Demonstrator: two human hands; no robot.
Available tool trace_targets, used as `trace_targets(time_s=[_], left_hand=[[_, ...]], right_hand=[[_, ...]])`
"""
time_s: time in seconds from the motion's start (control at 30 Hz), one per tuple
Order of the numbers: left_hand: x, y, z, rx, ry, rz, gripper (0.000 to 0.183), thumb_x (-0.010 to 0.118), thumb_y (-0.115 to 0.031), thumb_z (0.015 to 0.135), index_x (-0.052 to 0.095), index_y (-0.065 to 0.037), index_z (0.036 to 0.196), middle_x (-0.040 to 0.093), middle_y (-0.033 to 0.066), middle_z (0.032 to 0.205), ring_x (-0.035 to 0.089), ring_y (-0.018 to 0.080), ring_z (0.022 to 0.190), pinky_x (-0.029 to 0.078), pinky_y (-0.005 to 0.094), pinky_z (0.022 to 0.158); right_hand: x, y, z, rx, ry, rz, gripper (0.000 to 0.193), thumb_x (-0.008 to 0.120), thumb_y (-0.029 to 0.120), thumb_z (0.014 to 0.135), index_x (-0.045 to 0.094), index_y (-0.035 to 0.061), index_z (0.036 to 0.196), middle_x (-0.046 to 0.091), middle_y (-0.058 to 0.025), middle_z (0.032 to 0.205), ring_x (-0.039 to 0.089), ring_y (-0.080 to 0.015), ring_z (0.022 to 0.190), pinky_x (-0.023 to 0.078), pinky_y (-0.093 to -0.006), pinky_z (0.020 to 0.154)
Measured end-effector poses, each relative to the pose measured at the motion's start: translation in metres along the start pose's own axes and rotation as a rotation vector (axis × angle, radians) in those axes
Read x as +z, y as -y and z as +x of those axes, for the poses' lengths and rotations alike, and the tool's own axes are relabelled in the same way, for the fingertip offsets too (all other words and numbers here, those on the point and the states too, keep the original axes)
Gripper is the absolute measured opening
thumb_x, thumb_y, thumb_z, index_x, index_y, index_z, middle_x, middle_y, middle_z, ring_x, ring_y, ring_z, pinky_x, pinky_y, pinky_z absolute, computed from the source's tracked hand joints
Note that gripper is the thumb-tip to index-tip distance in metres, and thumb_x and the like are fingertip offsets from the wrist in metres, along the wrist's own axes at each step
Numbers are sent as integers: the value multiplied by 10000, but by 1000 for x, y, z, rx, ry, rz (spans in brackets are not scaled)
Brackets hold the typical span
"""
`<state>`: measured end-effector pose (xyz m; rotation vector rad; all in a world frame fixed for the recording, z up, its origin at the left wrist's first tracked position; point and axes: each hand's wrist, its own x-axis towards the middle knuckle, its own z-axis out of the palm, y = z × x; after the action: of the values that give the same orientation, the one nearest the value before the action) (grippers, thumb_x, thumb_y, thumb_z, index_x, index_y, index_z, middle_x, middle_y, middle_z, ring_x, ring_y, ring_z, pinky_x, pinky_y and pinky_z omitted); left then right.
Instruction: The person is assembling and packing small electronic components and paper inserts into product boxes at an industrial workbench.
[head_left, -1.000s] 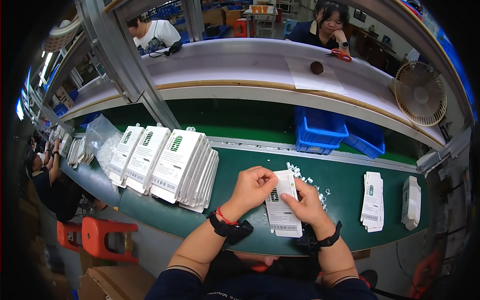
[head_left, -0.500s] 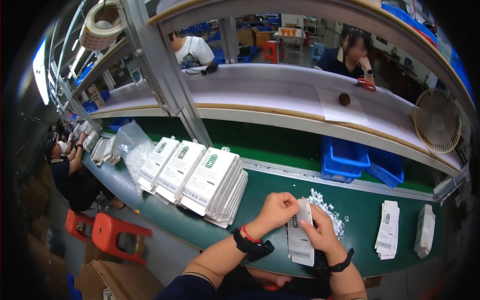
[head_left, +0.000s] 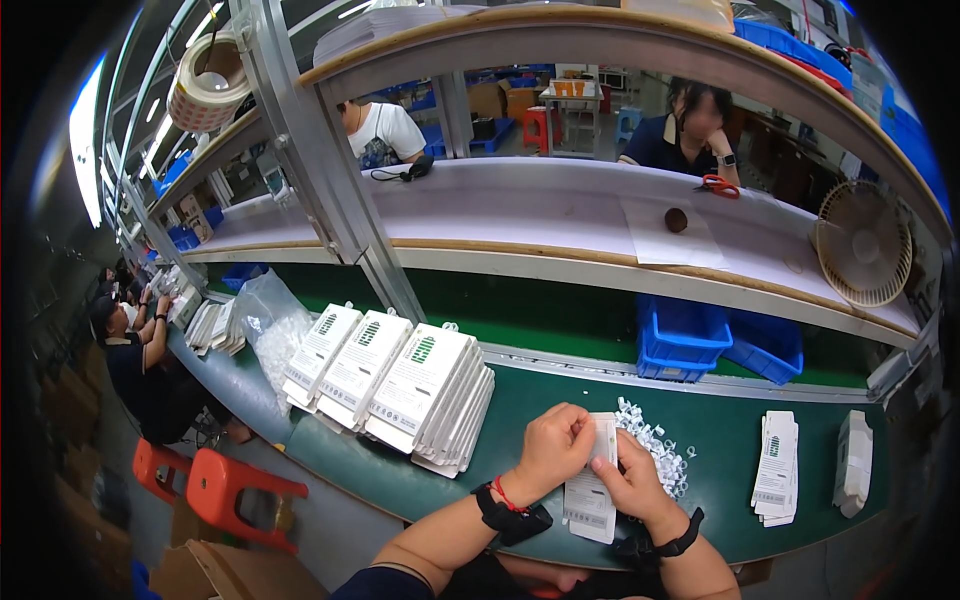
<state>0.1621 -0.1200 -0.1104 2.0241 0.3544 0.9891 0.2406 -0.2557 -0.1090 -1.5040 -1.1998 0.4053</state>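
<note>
My right hand (head_left: 634,474) grips a flat white carton (head_left: 590,502), thumb across its face and fingers behind. Against the carton's upper left edge, my left hand (head_left: 553,446) is closed in a pinch; whatever lies between its fingertips is hidden. Just beyond my right hand spreads a loose pile of small white plastic clips (head_left: 655,440) on the green worktable (head_left: 540,375). To the left stand tall stacks of white printed cartons (head_left: 425,385), some with a white clip showing at the top.
A clear bag (head_left: 272,320) of white pieces leans by the stacks. More cartons (head_left: 776,468) and a folded white carton (head_left: 852,463) lie at right. Blue bins (head_left: 683,335) sit under the shelf (head_left: 520,210), which carries red scissors (head_left: 720,186) and a fan (head_left: 863,243). Co-workers sit beyond.
The view has tilted slightly, so the scene sits lower. Both hands stay at the carton, which has turned a little; my left hand still pinches at its top edge.
</note>
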Motion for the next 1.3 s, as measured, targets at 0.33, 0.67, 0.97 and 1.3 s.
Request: trace_targets(time_s=[0.33,0.67,0.97,1.3], left_hand=[[-12,7,3,-313,314,-230,90,630,-78,802,621,6,771,553,6,673,477,33,545,376,208,469],[-13,-4,6,24,476,-225,87,643,-88,787,613,-8,774,546,36,683,494,94,548,396,229,494],[-11,-9,6,87,523,-194,233,694,-163,791,607,-10,944,585,63,807,549,125,689,437,240,600],[-8,-6,2,-100,603,-301,544,730,-217,757,504,-18,1210,588,35,884,528,108,762,440,235,677]], right_hand=[[-11,-15,-3,254,-24,544,195,551,41,876,611,-36,1045,610,-105,992,587,-144,854,486,-258,748],[-12,-15,0,345,-206,727,106,620,-74,789,619,-48,892,657,-91,842,620,-105,735,509,-218,685],[-15,-17,1,287,-168,738,177,637,-37,795,536,0,935,591,-30,840,586,-68,760,482,-184,689],[-20,-11,-1,248,-144,810,157,612,-18,817,509,14,932,586,-43,881,579,-80,798,472,-200,710]])
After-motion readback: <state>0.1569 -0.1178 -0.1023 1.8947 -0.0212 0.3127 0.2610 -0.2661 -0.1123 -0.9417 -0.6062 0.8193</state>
